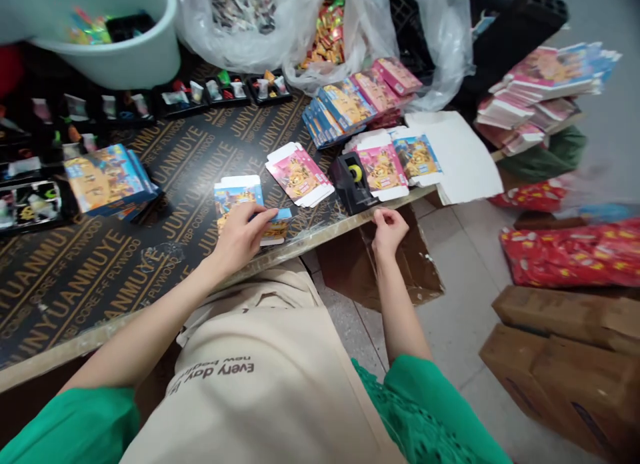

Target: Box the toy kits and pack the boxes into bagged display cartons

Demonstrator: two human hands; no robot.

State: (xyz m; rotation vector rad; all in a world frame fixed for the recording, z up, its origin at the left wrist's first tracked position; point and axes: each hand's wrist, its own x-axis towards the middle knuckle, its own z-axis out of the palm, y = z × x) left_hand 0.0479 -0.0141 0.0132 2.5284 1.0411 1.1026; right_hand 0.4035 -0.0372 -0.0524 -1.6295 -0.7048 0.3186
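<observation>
My left hand (243,228) lies over a small blue printed box (239,185) near the table's front edge. Its fingers are bent onto the box and hide much of it. The box's white end flap points away from me. My right hand (389,229) is closed in a pinch just off the table edge, in front of a black tape dispenser (351,183) with a yellow core. Whatever the fingertips pinch is too small to make out. Between the hands lies a pink printed box (300,173) with open white flaps, touched by neither hand.
Right of the dispenser lie another pink box (383,164) and a blue box (416,156). Stacked boxes (345,104) stand behind. At left are a box pile (107,177) and filled black trays (30,204). A white bucket (125,57), plastic bags (280,41) and floor cartons (565,371) surround the table.
</observation>
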